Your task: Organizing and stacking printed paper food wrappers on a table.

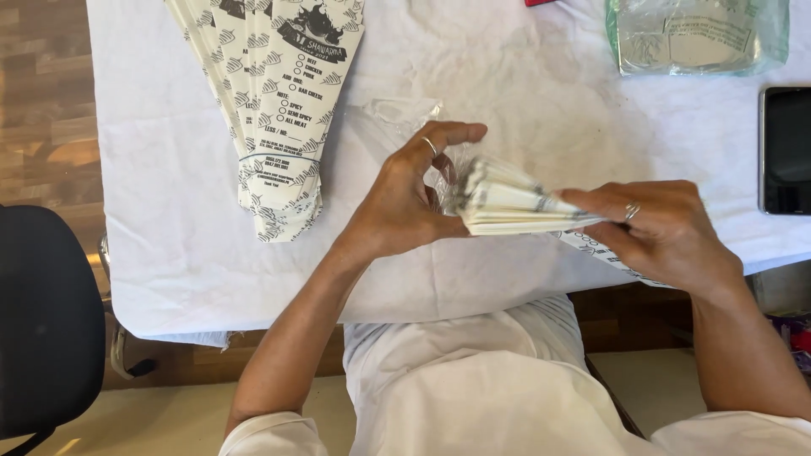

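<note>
My right hand (663, 232) grips a thick stack of flat printed paper sleeves (507, 201) from the right side, edge-on to me. My left hand (405, 198), with a ring on one finger, pinches the stack's left end, its fingers curled over the top. Crumpled clear plastic wrap (397, 114) lies on the white tablecloth (169, 211) just behind my left hand. A fanned pile of the same cone-shaped printed sleeves (274, 110) lies flat at the upper left of the table.
A clear plastic bag with paper inside (697, 34) rests at the far right. A dark phone (786, 150) lies at the right edge. A black chair (42, 321) stands at the left, beside the wooden floor.
</note>
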